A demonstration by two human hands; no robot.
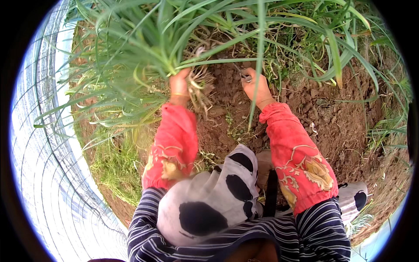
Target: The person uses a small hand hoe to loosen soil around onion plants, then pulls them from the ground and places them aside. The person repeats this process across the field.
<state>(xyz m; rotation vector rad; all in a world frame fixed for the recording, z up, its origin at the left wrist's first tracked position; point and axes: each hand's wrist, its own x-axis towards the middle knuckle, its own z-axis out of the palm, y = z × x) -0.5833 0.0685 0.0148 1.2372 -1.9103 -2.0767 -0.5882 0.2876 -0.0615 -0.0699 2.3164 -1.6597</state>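
Note:
Long green leaves fan out from a clump of strap-leaved plants [168,64], whose base my left hand [179,85] grips. Pale roots [200,86] hang beside that hand, over brown soil. My right hand [256,85] is closed around a small metal tool [247,78]; its thin end points up and left towards the soil under the plants. What kind of tool it is cannot be told, as the fingers cover most of it. A single long leaf crosses in front of the right hand. Both forearms wear red patterned sleeve covers.
More leafy plants [337,42] stand across the top and right. Clumpy brown soil [330,111] lies to the right, and low green weeds [114,167] grow at the left. A translucent sheet wall with a grid [42,131] curves along the left. My knee in spotted trousers [203,209] is below.

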